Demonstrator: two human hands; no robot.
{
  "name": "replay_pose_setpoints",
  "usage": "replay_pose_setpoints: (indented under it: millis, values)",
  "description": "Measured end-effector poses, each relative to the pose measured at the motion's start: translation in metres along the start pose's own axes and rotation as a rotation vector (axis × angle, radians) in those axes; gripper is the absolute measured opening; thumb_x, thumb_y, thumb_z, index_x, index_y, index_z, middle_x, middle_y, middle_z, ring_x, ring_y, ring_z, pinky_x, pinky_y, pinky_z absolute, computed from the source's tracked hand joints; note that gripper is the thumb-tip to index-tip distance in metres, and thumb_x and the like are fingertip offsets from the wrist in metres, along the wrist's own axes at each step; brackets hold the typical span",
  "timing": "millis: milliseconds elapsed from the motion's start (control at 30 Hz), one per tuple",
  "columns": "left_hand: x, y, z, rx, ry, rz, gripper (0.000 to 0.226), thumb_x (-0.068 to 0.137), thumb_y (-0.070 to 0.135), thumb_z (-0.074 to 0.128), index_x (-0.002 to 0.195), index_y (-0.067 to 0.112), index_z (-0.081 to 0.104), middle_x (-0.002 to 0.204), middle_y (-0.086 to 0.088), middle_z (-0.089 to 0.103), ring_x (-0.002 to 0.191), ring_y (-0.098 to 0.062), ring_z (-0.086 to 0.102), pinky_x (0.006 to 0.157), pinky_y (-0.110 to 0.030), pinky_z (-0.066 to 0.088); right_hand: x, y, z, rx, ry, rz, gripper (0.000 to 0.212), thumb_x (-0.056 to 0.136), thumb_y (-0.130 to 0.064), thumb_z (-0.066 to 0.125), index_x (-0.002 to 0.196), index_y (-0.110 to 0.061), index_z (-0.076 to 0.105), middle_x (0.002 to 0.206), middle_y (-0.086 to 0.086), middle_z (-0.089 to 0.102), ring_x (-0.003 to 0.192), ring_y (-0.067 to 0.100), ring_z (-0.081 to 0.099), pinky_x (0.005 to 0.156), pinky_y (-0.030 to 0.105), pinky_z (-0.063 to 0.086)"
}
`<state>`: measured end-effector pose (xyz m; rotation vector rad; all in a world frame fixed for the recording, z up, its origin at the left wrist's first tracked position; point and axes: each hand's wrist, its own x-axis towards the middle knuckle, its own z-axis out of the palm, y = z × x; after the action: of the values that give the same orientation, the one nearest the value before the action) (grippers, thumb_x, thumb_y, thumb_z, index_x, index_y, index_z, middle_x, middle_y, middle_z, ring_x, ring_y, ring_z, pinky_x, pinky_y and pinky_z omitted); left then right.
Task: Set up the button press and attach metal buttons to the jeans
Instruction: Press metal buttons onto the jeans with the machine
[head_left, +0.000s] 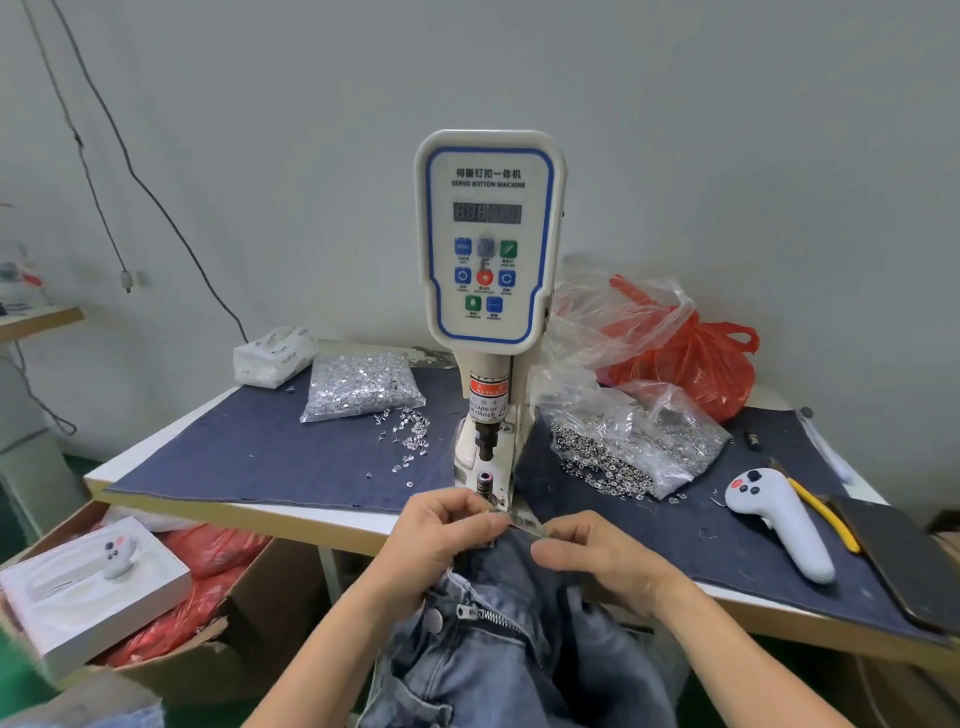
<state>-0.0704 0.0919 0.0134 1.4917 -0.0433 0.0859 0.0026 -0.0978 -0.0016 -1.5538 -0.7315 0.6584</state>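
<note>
A white servo button machine (489, 244) stands at the middle of the table, its punch (486, 441) above the lower die (485, 480). Blue jeans (514, 639) lie in my lap, with a zipper and one metal button (434, 620) showing. My left hand (447, 530) and my right hand (592, 551) both pinch the waistband edge just in front of the die. A clear bag of silver tacks (361, 384) lies left of the machine. To its right, an open bag of metal buttons (634, 447) spills onto the cloth.
Dark denim cloth (270, 457) covers the table. A white handheld controller (779, 519), a yellow-handled tool (821, 512) and a dark phone (909, 561) lie at the right. Red and clear plastic bags (675, 343) sit behind. A cardboard box (156, 597) stands at lower left.
</note>
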Motion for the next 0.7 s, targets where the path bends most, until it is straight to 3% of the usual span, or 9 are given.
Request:
replay_pose_setpoints:
  millis: [67, 133, 267, 400, 533, 700]
  values:
    - [0.007, 0.007, -0.001, 0.002, 0.001, -0.079, 0.014, 0.066, 0.014, 0.078, 0.058, 0.012, 0.068, 0.059, -0.003, 0.062, 0.053, -0.011, 0.057, 0.053, -0.017, 0.046, -0.001, 0.0, -0.003, 0.222, 0.04, 0.016, 0.034, 0.076, -0.027, 0.072, 0.083, 0.003, 0.057, 0.076, 0.011, 0.05, 0.069, 0.018, 0.047, 0.064, 0.024, 0.04]
    - [0.015, 0.008, -0.004, 0.023, 0.01, -0.161, 0.014, 0.075, 0.009, 0.073, 0.061, 0.009, 0.071, 0.064, -0.007, 0.067, 0.057, -0.014, 0.063, 0.055, -0.02, 0.049, 0.006, -0.003, -0.003, 0.329, 0.146, 0.016, 0.023, 0.077, -0.024, 0.071, 0.077, -0.003, 0.061, 0.07, 0.007, 0.058, 0.064, 0.014, 0.055, 0.061, 0.021, 0.046]
    - [0.034, 0.004, -0.016, -0.092, 0.145, -0.27, 0.013, 0.079, 0.004, 0.06, 0.068, 0.0, 0.066, 0.06, -0.013, 0.064, 0.053, -0.023, 0.061, 0.053, -0.023, 0.048, 0.038, -0.012, 0.002, 0.157, 0.424, 0.095, 0.017, 0.083, -0.011, 0.065, 0.087, 0.003, 0.073, 0.072, 0.007, 0.068, 0.062, 0.011, 0.062, 0.061, 0.016, 0.049]
    - [0.05, -0.005, -0.025, -0.115, 0.252, -0.27, 0.021, 0.076, -0.001, 0.058, 0.056, 0.004, 0.064, 0.055, -0.011, 0.059, 0.054, -0.023, 0.055, 0.057, -0.028, 0.043, 0.062, -0.008, 0.006, 0.026, 0.574, 0.099, 0.015, 0.085, -0.005, 0.062, 0.092, 0.003, 0.073, 0.075, 0.003, 0.067, 0.058, 0.002, 0.058, 0.052, 0.006, 0.042]
    - [0.063, -0.014, -0.023, -0.087, 0.326, -0.221, 0.025, 0.072, -0.004, 0.062, 0.05, 0.007, 0.063, 0.052, -0.008, 0.056, 0.053, -0.018, 0.05, 0.055, -0.026, 0.039, 0.071, 0.002, 0.003, 0.076, 0.657, 0.132, 0.015, 0.084, -0.004, 0.061, 0.087, 0.004, 0.073, 0.066, 0.004, 0.064, 0.058, 0.006, 0.052, 0.049, 0.01, 0.041]
    - [0.071, -0.02, -0.022, -0.094, 0.312, -0.211, 0.014, 0.072, -0.003, 0.064, 0.059, 0.002, 0.065, 0.061, -0.012, 0.059, 0.058, -0.02, 0.053, 0.056, -0.026, 0.042, 0.074, 0.007, 0.0, 0.121, 0.692, 0.144, 0.014, 0.082, -0.005, 0.062, 0.084, 0.003, 0.073, 0.066, 0.005, 0.064, 0.059, 0.008, 0.052, 0.048, 0.011, 0.042]
